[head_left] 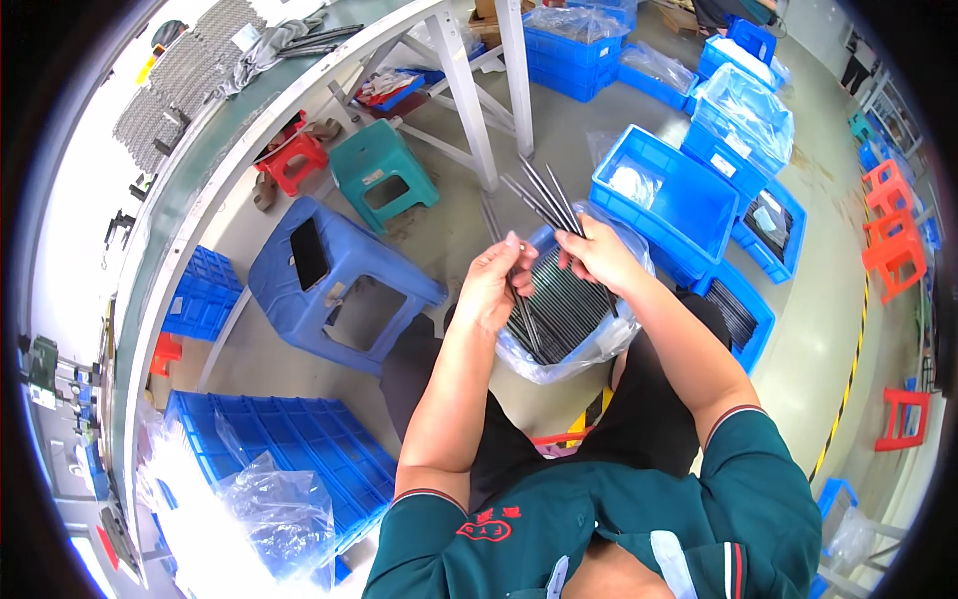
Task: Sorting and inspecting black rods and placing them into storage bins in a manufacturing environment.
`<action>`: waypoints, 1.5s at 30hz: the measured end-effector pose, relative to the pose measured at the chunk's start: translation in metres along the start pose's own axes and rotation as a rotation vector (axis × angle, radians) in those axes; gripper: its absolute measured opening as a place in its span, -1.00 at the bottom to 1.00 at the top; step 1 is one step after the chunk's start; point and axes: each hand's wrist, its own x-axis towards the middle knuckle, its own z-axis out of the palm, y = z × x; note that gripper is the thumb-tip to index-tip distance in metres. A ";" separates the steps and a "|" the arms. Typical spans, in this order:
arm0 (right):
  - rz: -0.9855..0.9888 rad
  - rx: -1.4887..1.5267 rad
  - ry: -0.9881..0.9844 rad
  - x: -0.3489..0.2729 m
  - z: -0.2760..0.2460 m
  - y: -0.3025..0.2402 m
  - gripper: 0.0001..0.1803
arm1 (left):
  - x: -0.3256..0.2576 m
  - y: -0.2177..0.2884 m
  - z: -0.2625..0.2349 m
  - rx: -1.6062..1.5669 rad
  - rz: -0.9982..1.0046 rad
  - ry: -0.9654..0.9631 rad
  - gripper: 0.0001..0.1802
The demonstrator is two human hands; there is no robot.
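Note:
My left hand is closed around a few thin dark metal rods, which slant down toward the bin below. To its right, my right hand grips a fanned bundle of similar dark rods, their far ends spreading up and to the left. Both hands are held above a plastic-lined blue bin between my knees. Many such rods lie side by side in that bin. Clear plastic film folds over its near rim. The fingertips of both hands are partly hidden.
Left of me stands a blue stool with a black phone on it; a green stool is beyond. Blue crates line the right side, and stacked crates stand lower left. A long workbench runs along the left.

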 end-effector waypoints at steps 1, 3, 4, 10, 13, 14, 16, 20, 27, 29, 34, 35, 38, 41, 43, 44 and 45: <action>0.022 0.013 -0.040 -0.004 0.000 -0.002 -0.79 | 0.001 0.003 -0.002 -0.054 0.035 0.053 -0.68; 0.055 -0.026 -0.063 -0.011 0.001 -0.005 -0.76 | 0.003 0.010 -0.009 -0.111 0.092 0.155 -0.68; 0.046 -0.053 -0.088 -0.014 0.001 -0.006 -0.75 | 0.004 0.013 -0.012 -0.153 0.115 0.197 -0.69; 0.125 -0.037 -0.214 -0.028 0.009 -0.008 -0.76 | 0.010 0.015 -0.019 -0.258 0.277 0.296 -0.68; 0.129 -0.038 -0.262 -0.029 0.013 -0.007 -0.82 | 0.013 0.010 -0.016 -0.278 0.298 0.307 -0.67; 0.133 -0.039 -0.265 -0.029 0.014 -0.007 -0.82 | 0.014 0.008 -0.014 -0.294 0.303 0.298 -0.67; 0.153 -0.029 -0.261 -0.028 0.015 -0.008 -0.81 | 0.016 0.006 -0.011 -0.301 0.307 0.284 -0.67; 0.164 0.017 -0.226 -0.028 0.016 -0.008 -0.83 | 0.019 -0.001 -0.006 -0.308 0.322 0.265 -0.67; 0.243 0.394 -0.274 -0.020 0.014 -0.009 -0.82 | 0.016 -0.027 0.014 0.002 0.281 0.182 -0.71; 0.203 0.465 -0.253 -0.014 0.013 -0.009 -0.81 | 0.013 -0.037 0.023 0.072 0.199 0.168 -0.70; 0.071 -0.035 0.014 -0.006 0.014 -0.007 -0.74 | 0.017 -0.020 0.018 -0.067 0.262 0.211 -0.67; 0.034 -0.117 0.068 -0.003 0.010 -0.009 -0.76 | 0.018 -0.018 0.017 -0.036 0.266 0.298 -0.66; 0.054 0.317 -0.061 0.005 -0.002 -0.013 -0.78 | 0.013 -0.020 0.015 0.011 0.139 0.174 -0.66; 0.134 0.501 -0.133 0.007 -0.005 -0.008 -0.73 | 0.009 -0.032 0.017 -0.015 -0.128 -0.041 -0.64; 0.123 0.464 -0.079 0.007 -0.001 0.000 -0.68 | 0.008 -0.039 0.019 0.002 -0.175 -0.066 -0.64; 0.097 0.443 -0.023 0.009 -0.002 0.003 -0.67 | 0.009 -0.040 0.019 -0.004 -0.195 -0.087 -0.64; 0.063 0.421 0.023 0.013 -0.005 0.005 -0.66 | 0.008 -0.040 0.019 0.054 -0.207 -0.113 -0.64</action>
